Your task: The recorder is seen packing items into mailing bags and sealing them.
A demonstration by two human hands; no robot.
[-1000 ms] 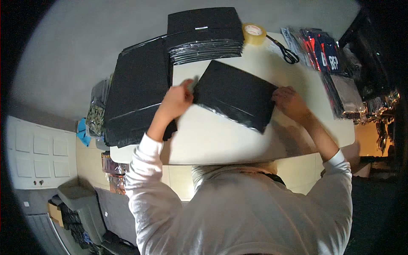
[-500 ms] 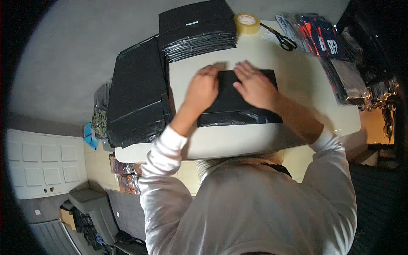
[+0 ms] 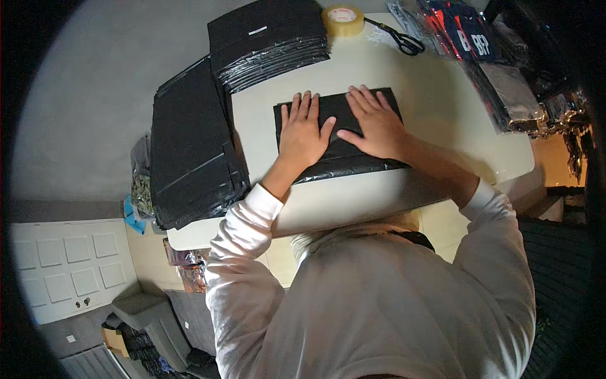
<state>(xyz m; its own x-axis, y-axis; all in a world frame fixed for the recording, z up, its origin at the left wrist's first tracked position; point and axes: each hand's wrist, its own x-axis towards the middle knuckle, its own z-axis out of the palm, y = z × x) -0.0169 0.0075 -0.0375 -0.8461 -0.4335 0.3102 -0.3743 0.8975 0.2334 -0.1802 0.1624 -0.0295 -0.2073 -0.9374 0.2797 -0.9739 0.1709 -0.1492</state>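
Note:
A flat black plastic packet (image 3: pixel 341 146), with a shiny strip along its near edge, lies in front of me on the white table (image 3: pixel 442 107). Both palms rest flat on it. My left hand (image 3: pixel 305 134) covers its left part, fingers pointing away and slightly apart, thumb out to the right. My right hand (image 3: pixel 374 126) is spread over the right part, its thumb toward the left hand. Neither hand grips anything. Parts of the packet under the palms are hidden.
A stack of black packets (image 3: pixel 265 31) stands at the back left, with another black pile (image 3: pixel 196 145) along the left edge. Clear tape (image 3: pixel 343 21) and black scissors (image 3: pixel 404 42) lie at the back. Bagged clothing (image 3: pixel 464 31) sits at the far right.
My left hand has come down flat onto the packet's left part, fingers now extended. The right hand has its fingers more spread. My view has shifted slightly.

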